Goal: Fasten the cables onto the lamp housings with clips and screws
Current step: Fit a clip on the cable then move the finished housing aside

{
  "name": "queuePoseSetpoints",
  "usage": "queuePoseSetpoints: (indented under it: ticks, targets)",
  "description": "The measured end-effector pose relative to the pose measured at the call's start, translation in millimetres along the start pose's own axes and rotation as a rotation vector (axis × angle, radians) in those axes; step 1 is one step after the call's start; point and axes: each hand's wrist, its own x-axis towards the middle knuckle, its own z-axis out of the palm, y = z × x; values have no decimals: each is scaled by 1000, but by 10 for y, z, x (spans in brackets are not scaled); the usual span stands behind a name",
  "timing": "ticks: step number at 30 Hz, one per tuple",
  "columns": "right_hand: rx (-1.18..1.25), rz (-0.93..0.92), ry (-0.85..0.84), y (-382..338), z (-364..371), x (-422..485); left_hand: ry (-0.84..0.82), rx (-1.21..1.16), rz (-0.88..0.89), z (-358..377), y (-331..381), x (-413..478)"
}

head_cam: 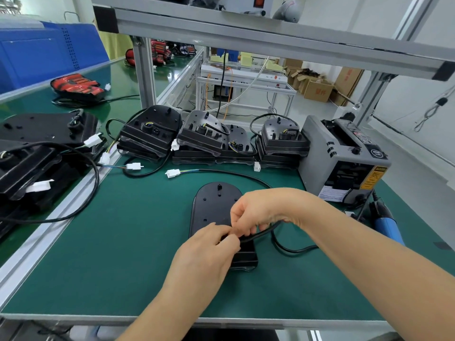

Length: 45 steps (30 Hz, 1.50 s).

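Observation:
A black lamp housing (213,205) lies back-up on the green mat in front of me. Its black cable (290,249) loops out to the right, then runs back to a white connector (172,173). My left hand (209,252) rests on the housing's near part, its fingertips pinching something small at the cable; what it pinches is hidden. My right hand (256,212) reaches across from the right and pinches the cable just above the housing, fingers curled round it. Both hands meet over the housing's middle.
Stacks of black housings (202,139) with cables line the back of the mat; more housings (32,153) pile up at the left. A grey tape dispenser (344,158) stands at the right, with a blue-handled tool (387,223) beside it.

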Motion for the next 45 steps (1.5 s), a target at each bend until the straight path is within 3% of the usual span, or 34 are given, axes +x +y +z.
queuePoseSetpoints:
  ticks: [7, 15, 22, 42, 45]
  targets:
    - [84, -80, 60, 181, 25, -135, 9, -48, 47, -34, -60, 21]
    - [-273, -191, 370, 314, 345, -212, 10, -50, 57, -57, -64, 41]
    - [-271, -297, 484, 460, 484, -291, -26, -95, 10, -96, -76, 68]
    - [-226, -203, 383, 489, 458, -326, -34, -166, 21, -103, -157, 65]
    - [-100, -277, 461, 412, 441, -339, -27, -176, 26, -96, -160, 63]
